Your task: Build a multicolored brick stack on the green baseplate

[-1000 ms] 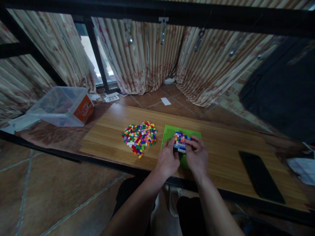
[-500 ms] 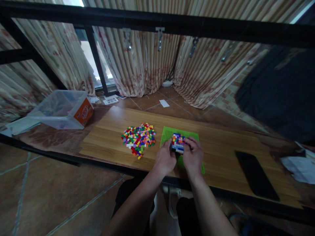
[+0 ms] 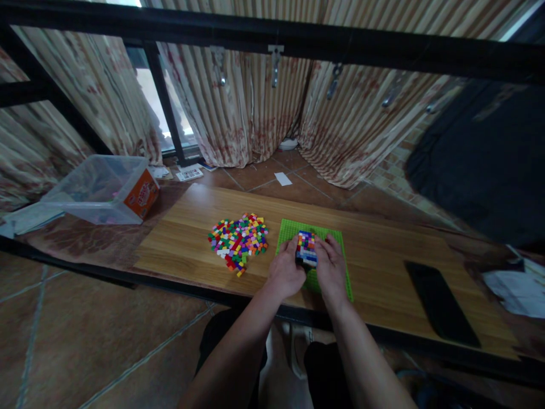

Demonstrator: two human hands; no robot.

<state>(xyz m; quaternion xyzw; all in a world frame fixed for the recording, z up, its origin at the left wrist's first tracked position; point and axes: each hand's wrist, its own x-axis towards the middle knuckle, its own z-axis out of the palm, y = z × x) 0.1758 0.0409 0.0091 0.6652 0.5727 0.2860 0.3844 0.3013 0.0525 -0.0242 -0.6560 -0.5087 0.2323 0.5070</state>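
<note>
A block built of small multicoloured toy bricks [image 3: 306, 249] sits between my hands, over the green studded baseplate [image 3: 289, 227]. My left hand [image 3: 288, 271] is closed on its left side, the fingers partly hidden behind it. From the right, my right hand [image 3: 331, 264] grips the block, thumb and fingers against its side and top. The block covers part of the plate, and whether it is fixed to the plate I cannot tell. Left of the plate, a pile of loose toy bricks [image 3: 238, 241] in many colours is spread on the wooden board [image 3: 374, 267].
At the far left stands a clear plastic box [image 3: 97, 196] with an orange label. A black flat object [image 3: 440, 304] lies on the board's right part, beside papers [image 3: 515, 289] at the right edge. A dark metal bar [image 3: 272, 34] crosses above, before striped curtains [image 3: 238, 113].
My right hand's fingers have shifted slightly on the block, now reaching further over its top right. Both hands still hold it in about the same place. The whole view has drifted slightly.
</note>
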